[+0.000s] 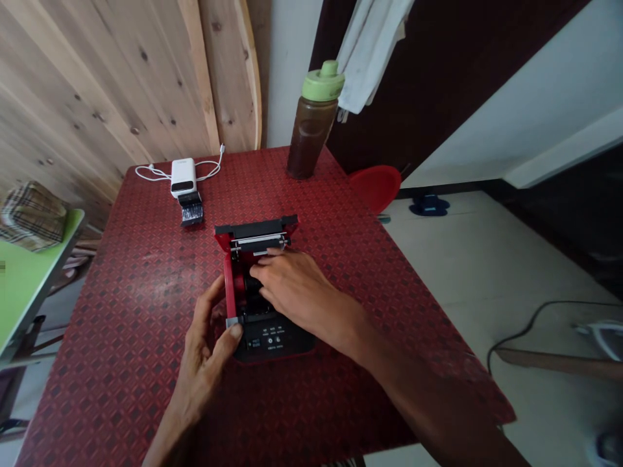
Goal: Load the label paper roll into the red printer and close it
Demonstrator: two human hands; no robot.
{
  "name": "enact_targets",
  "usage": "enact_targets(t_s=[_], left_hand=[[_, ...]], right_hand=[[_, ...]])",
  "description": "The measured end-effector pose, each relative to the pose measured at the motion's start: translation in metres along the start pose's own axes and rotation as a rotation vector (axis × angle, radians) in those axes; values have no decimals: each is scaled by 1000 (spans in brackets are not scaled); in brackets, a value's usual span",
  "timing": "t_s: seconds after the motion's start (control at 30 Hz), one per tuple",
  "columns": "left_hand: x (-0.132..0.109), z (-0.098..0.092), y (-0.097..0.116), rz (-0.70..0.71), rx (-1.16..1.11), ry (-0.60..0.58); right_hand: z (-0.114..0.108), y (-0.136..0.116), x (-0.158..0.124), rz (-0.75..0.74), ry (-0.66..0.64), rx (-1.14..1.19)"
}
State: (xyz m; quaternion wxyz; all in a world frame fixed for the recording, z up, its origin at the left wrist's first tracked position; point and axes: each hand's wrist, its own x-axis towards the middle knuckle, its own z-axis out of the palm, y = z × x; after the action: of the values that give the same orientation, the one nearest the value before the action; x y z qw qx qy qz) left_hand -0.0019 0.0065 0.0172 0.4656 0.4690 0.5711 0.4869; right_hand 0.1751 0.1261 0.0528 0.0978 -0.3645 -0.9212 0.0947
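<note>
A small red and black label printer (pixel 275 337) sits on the table with its lid (pixel 256 229) raised at the back and its inner compartment exposed. My left hand (pixel 204 337) grips the printer's left side, thumb on the front corner and fingers against the side wall. Over the right part of the compartment lies my right hand (pixel 292 275); its bent fingers reach inside, beside the roller (pixel 260 245) under the lid. What those fingers hold, if anything, is hidden by the hand itself. Buttons and small white markings show on the printer's front panel.
The table (pixel 146 285) has a red patterned cover. Farther back are a white power bank (pixel 183 178) with a cable, a crumpled black wrapper (pixel 191 211) and a brown bottle (pixel 311 133) with a green lid. A red stool (pixel 377 187) stands beyond the right edge.
</note>
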Motion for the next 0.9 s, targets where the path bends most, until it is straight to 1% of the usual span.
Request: enact_targets(t_s=[0.1, 0.17, 0.23, 0.3, 0.37, 0.4, 0.43, 0.5, 0.57, 0.6, 0.67, 0.73, 0.8, 0.9], left_hand=[[-1, -1, 0, 0, 4, -7], [-1, -1, 0, 4, 10, -5], [-1, 0, 0, 9, 7, -9], [-1, 0, 1, 3, -9, -18], [-2, -1, 0, -12, -25, -21], [-2, -1, 0, -18, -28, -21], [-2, -2, -1, -21, -27, -20], [-2, -2, -3, -21, -22, -8], [-1, -1, -4, -20, -18, 9], [-1, -1, -4, -18, -17, 19], [0, 2, -2, -19, -15, 35], [1, 4, 0, -28, -6, 53], [1, 6, 2, -38, 5, 70], [1, 6, 4, -45, 13, 76]], right_hand=[[-8, -4, -7, 22, 45, 16], [-14, -9, -14, 65, 103, 36], [-22, -13, -24, 97, 199, 71], [-31, -12, -40, 97, 321, 169], [-37, -5, -61, 127, 431, 311], [-37, 1, -73, 173, 479, 389], [-35, 8, -86, 246, 519, 448], [-22, 21, -110, 438, 628, 573], [0, 29, -129, 602, 714, 717], [12, 30, -136, 652, 743, 757], [34, 26, -144, 704, 711, 772], [49, 17, -144, 690, 596, 742], [56, 8, -141, 631, 486, 697], [56, 3, -136, 539, 409, 639]])
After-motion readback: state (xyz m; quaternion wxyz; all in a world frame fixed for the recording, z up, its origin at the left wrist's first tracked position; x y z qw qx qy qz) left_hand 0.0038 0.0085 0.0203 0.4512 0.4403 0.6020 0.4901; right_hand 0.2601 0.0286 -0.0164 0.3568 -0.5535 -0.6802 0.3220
